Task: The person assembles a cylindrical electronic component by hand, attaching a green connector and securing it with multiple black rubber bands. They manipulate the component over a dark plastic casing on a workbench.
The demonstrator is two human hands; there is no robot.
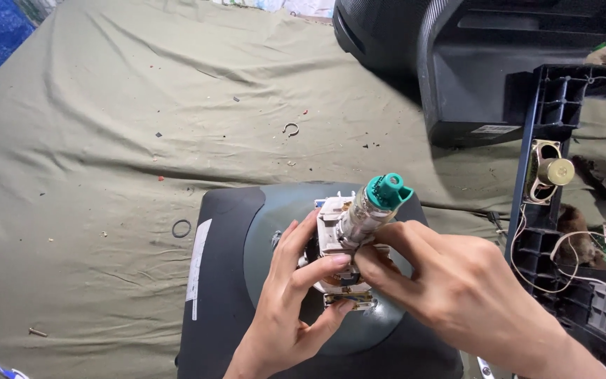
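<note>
Fingers (331,261) of both hands pinching glass tube neck (362,210), green-capped end (389,189) pointing up-right

An informal electronics repair or dismantling workspace set up on a floor covered by an olive cloth (106,126). Evidence: a bare picture tube (282,281), empty black television casings (471,63), a loose speaker (552,170) with wiring, and scattered screws and rings.

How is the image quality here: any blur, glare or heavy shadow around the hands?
Head view: sharp and evenly lit on the left hand, right hand and tube neck; soft shadow right of the tube; dark plastic shells lose detail; edges bend slightly from the wide lens.
</note>
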